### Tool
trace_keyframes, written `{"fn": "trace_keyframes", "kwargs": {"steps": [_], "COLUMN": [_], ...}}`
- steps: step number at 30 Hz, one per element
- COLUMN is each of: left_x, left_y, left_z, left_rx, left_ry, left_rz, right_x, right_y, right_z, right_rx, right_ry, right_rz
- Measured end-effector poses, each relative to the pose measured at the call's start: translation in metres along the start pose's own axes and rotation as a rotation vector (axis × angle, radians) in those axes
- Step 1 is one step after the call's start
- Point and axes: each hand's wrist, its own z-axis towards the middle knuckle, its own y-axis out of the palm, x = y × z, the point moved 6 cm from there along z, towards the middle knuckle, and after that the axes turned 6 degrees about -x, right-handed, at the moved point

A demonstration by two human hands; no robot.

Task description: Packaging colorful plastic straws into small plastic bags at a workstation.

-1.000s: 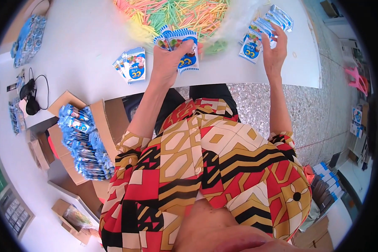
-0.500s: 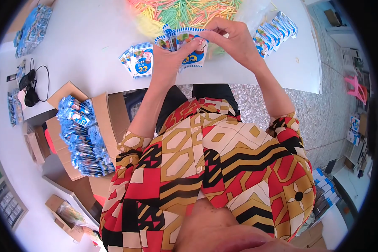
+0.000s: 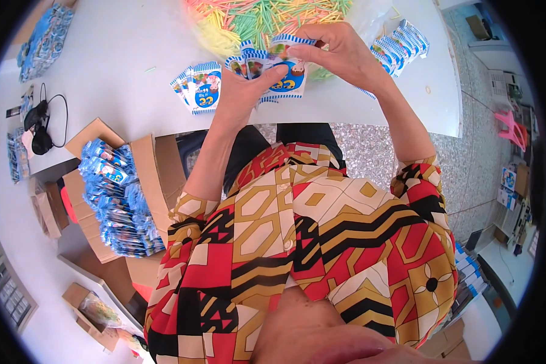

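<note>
Several small blue-and-white printed packets [image 3: 292, 80] are fanned out over the table's near part. My left hand [image 3: 241, 94] is closed round the fan, its thumb lying across the front packet. At that packet's upper right corner, my right hand [image 3: 344, 56] pinches the edge between thumb and fingers. Part of the fan is hidden behind my left fingers. Just beyond my hands lies a heap of thin pink, green, orange and yellow sticks [image 3: 267, 19] on clear plastic. A small spread of like packets [image 3: 205, 90] rests left of my left hand.
On the white table [image 3: 133, 79], another overlapping row of packets [image 3: 409, 42] lies at the right. Bundled packets [image 3: 47, 42] lie far left, near a black corded item [image 3: 39, 124]. An open cardboard box [image 3: 155, 161] full of packets stands left of my body. A pink stool [image 3: 511, 130] is far right.
The front packet has shifted slightly to the right, and the fan is spread wider. My right hand has moved a little right with the packet's edge still in its pinch.
</note>
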Motion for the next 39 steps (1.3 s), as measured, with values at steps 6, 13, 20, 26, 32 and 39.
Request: {"fn": "trace_keyframes", "kwargs": {"steps": [6, 13, 20, 26, 32, 39], "left_x": [0.002, 0.001, 0.001, -0.006, -0.012, -0.012], "left_y": [0.0, -0.003, 0.0, -0.01, -0.015, -0.007], "left_z": [-0.002, 0.001, 0.0, -0.007, -0.007, -0.002], "left_rx": [-0.02, 0.038, 0.077, 0.173, 0.238, 0.101], "left_ry": [0.003, 0.031, 0.032, 0.034, -0.008, -0.006], "left_rz": [0.067, -0.088, -0.005, 0.064, -0.037, -0.114], "right_x": [-0.013, -0.056, -0.062, -0.066, -0.063, -0.052], "right_y": [-0.002, -0.017, -0.006, 0.015, 0.018, 0.007], "right_z": [-0.003, -0.012, -0.026, -0.028, -0.025, -0.007], "right_rx": [0.015, 0.192, 0.321, 0.262, 0.193, 0.106], "right_ry": [-0.072, -0.16, -0.456, -0.542, -0.603, -0.358], "right_rz": [-0.116, -0.187, -0.568, -0.653, -0.647, -0.25]}}
